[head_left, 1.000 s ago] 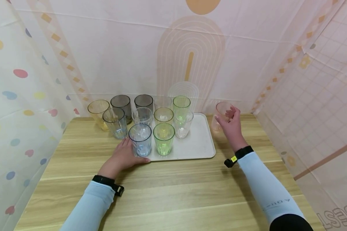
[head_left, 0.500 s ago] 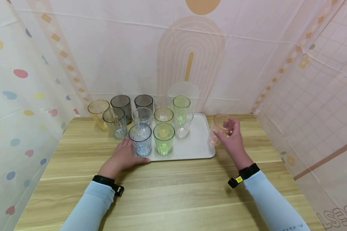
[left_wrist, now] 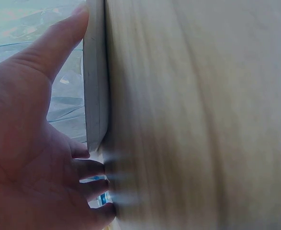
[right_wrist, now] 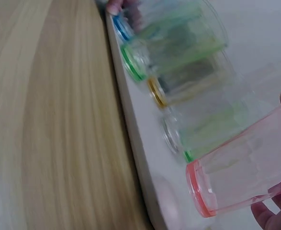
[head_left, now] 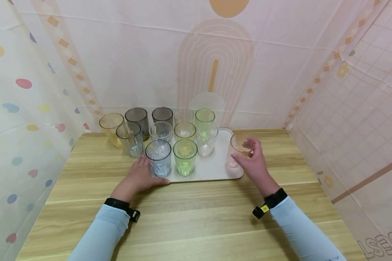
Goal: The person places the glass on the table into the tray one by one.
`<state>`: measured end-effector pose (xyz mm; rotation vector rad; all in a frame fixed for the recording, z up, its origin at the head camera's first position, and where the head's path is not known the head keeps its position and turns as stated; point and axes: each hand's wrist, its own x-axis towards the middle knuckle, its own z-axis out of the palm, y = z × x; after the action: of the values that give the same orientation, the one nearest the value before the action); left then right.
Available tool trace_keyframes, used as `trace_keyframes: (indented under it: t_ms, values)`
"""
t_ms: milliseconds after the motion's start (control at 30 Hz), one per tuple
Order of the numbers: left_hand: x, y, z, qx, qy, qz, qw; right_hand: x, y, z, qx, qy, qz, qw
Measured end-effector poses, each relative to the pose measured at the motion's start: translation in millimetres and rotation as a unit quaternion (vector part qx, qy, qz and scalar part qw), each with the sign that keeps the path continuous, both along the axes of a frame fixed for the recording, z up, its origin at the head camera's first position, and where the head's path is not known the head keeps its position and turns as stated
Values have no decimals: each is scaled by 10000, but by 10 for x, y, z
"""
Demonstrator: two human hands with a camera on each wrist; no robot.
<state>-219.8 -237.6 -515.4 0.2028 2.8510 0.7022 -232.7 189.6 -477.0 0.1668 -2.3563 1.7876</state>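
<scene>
My right hand [head_left: 257, 165] grips a pink glass [head_left: 236, 157] by its side, thumb on one side and fingers on the other. The glass is upright over the right end of the white tray [head_left: 215, 170]; in the right wrist view its pink base [right_wrist: 197, 191] shows a small gap above the tray. My left hand [head_left: 139, 177] rests against the tray's front left corner, its thumb along the front edge and its fingers at the left side. Beside it stands a blue glass [head_left: 160, 163]. A green glass [head_left: 185, 163] stands to the right of that one.
Behind them on the tray are an amber-rimmed glass [head_left: 184, 132], clear glasses and another green glass [head_left: 205, 117]. Left of the tray stand a yellow glass [head_left: 110, 130], a dark grey glass [head_left: 137, 121] and a bluish glass [head_left: 130, 141]. A patterned cloth [head_left: 134, 54] hangs behind the table [head_left: 196, 224].
My right hand has brought the pink glass from the table right of the tray, first nearer to me, then leftward over the tray's right end. My left hand has stayed in place.
</scene>
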Motion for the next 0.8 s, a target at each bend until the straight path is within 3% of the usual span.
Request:
trace_keyframes:
  t_ms: [367, 800]
  values:
    - [4, -3, -9, 29, 23, 1, 10000, 10, -462, -117, 110, -40, 658, 9978]
    - [-1, -13, -18, -37, -12, 25, 10000, 1, -763, -144, 17, -13, 896, 9960]
